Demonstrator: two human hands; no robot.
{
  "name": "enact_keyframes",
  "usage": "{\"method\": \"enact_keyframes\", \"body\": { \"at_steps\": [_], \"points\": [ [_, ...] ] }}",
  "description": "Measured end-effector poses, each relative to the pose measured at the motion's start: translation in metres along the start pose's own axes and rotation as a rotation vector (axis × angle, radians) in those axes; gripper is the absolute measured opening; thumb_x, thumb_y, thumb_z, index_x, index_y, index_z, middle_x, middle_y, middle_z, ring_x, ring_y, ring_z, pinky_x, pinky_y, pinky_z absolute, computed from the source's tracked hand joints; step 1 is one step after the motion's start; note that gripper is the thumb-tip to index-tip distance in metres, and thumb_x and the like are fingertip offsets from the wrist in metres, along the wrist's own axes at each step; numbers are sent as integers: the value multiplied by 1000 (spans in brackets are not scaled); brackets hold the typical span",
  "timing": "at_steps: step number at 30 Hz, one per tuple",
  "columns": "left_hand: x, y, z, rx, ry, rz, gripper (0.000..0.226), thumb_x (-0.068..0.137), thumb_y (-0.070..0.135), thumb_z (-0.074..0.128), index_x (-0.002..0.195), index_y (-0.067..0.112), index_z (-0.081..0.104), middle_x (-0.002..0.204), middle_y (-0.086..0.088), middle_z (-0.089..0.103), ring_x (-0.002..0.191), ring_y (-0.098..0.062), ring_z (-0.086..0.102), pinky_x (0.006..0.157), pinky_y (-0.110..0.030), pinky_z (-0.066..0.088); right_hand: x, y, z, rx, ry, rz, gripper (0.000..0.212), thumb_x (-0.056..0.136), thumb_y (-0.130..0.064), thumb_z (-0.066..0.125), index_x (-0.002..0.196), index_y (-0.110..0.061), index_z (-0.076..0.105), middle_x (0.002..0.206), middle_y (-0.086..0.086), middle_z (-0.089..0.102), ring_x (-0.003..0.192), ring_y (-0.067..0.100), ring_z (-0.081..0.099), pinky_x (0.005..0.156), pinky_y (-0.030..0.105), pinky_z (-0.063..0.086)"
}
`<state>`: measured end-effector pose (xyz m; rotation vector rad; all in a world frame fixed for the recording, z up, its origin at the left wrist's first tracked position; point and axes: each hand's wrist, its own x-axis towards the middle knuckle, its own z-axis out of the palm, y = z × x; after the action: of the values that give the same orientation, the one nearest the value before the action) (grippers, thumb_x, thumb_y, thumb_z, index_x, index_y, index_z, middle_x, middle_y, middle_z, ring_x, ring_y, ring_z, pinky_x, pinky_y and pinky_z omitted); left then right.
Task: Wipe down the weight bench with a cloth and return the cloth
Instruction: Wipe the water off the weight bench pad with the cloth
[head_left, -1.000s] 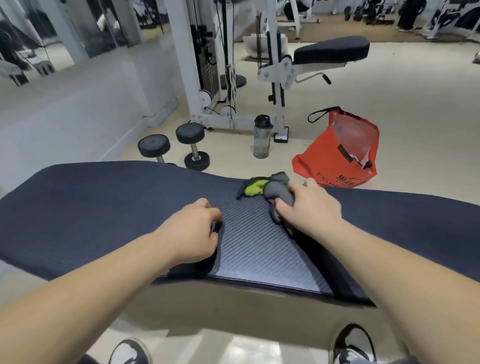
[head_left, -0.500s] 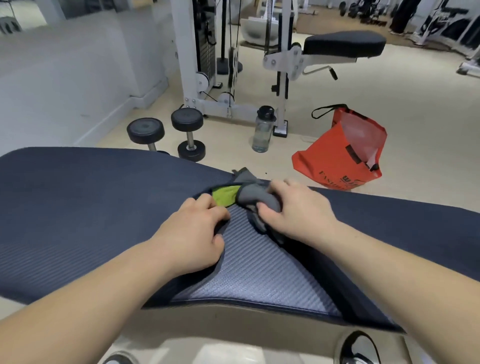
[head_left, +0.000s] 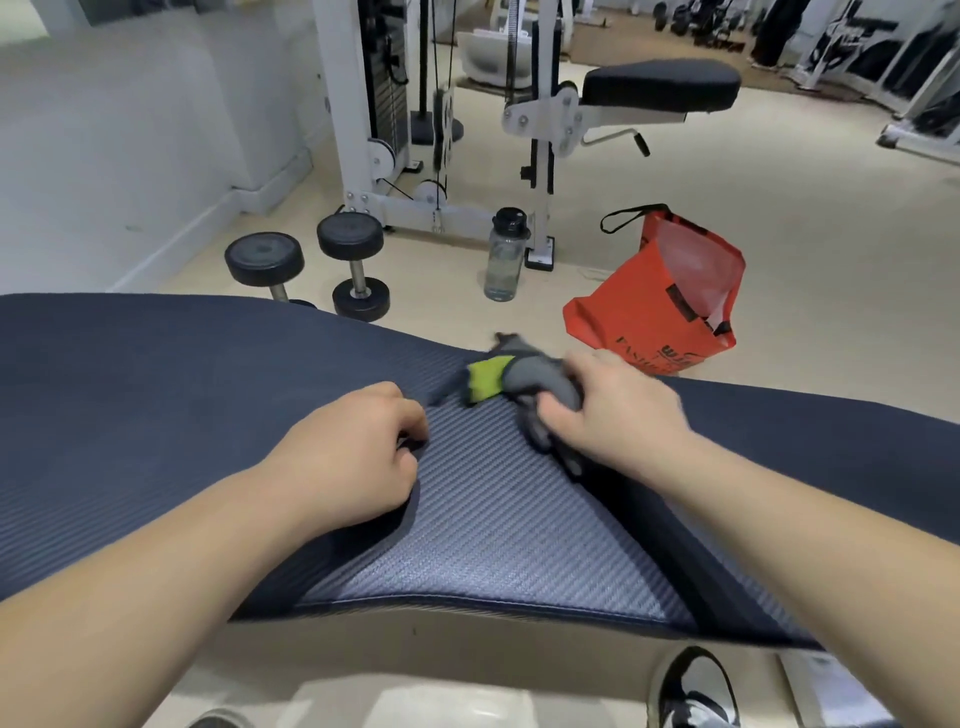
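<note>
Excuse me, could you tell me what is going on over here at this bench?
A person is wiping down the weight bench. The right hand grips a bunched grey and lime-green cloth against the far end of the bench's grey woven-pattern surface. The left hand curls round the edge of the dark blue cover beside it, apparently holding it aside. The cloth has not been returned yet. A water bottle and an orange bag sit on the floor beyond.
</note>
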<state>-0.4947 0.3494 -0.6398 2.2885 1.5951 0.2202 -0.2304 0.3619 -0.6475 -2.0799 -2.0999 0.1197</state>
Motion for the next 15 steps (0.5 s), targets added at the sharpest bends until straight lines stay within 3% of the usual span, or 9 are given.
{"method": "enact_keyframes", "body": {
  "at_steps": [2, 4, 8, 11, 13, 15],
  "points": [
    [-3, -2, -1, 0, -6, -7, 26, 87, 22, 53, 102, 36, 70, 102, 17, 54, 93, -9, 57, 82, -36, 55, 3, 22, -4, 1, 37, 141, 31, 90, -59, 47, 102, -31, 48, 109, 5, 61, 103, 35, 65, 73, 40, 48],
    [-5, -3, -1, 1, -5, -8, 26, 87, 22, 54, 102, 36, 70, 103, 17, 54, 92, -7, 56, 81, -36, 55, -6, 20, -2, -78, 59, 145, 34, 94, -55, 45, 109, -25, 50, 113, 10, 59, 103, 37, 64, 72, 41, 45],
    [-9, -1, -3, -3, -7, -10, 24, 86, 20, 56, 99, 35, 71, 105, 15, 56, 93, -10, 58, 82, -37, 55, -59, -37, 8, -105, 56, -188, 41, 92, -56, 45, 110, -21, 52, 109, 10, 58, 94, 36, 66, 72, 41, 50],
    [-11, -1, -4, -1, -3, -10, 17, 79, 15, 55, 76, 28, 67, 89, 10, 57, 82, -13, 58, 77, -38, 55, -94, -60, 10, -42, 29, -466, 41, 84, -60, 47, 98, -23, 57, 89, 4, 56, 73, 33, 65, 60, 36, 42],
    [-14, -2, -6, -11, -1, -28, 19, 77, 13, 55, 71, 28, 65, 84, 12, 58, 79, -11, 57, 77, -37, 55, -89, -47, 6, -59, 22, -453, 41, 82, -63, 47, 98, -27, 57, 88, 1, 56, 77, 32, 67, 63, 37, 43],
    [-18, -2, -7, -21, 2, -40, 22, 79, 14, 56, 79, 31, 69, 86, 16, 59, 83, -9, 58, 80, -35, 55, -73, -23, 1, -127, 20, -299, 42, 84, -64, 45, 103, -29, 54, 96, 2, 59, 92, 33, 68, 73, 40, 47]
  ]
}}
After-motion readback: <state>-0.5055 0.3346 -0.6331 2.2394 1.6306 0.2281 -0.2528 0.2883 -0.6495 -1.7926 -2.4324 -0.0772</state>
